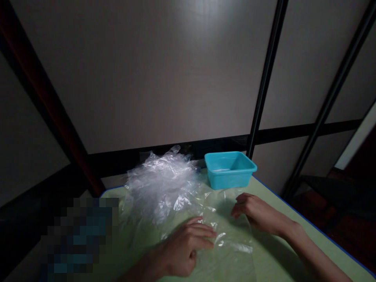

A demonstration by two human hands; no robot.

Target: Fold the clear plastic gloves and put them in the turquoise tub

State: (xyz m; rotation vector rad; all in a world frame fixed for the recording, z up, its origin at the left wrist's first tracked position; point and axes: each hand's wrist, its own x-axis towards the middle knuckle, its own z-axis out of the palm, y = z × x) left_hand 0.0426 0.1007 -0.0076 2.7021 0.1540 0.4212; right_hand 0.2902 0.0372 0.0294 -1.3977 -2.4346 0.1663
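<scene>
A thin clear plastic sheet or glove [232, 250] lies on the green tabletop in front of me. My left hand [188, 246] rests at its left side, fingers stretched out to the right and holding nothing. Over the sheet's upper right edge is my right hand [249, 209], its fingers curled downward and together; what is between them, if anything, is too small to make out. Behind my left hand spreads a loose heap of crumpled clear plastic gloves [164, 180].
A turquoise plastic tub [230, 178] stands at the table's back right. The green table [296, 227] has a blue edge. Large wardrobe panels rise directly behind it. A blurred-out patch covers the lower left, and a dark piece of furniture stands at right.
</scene>
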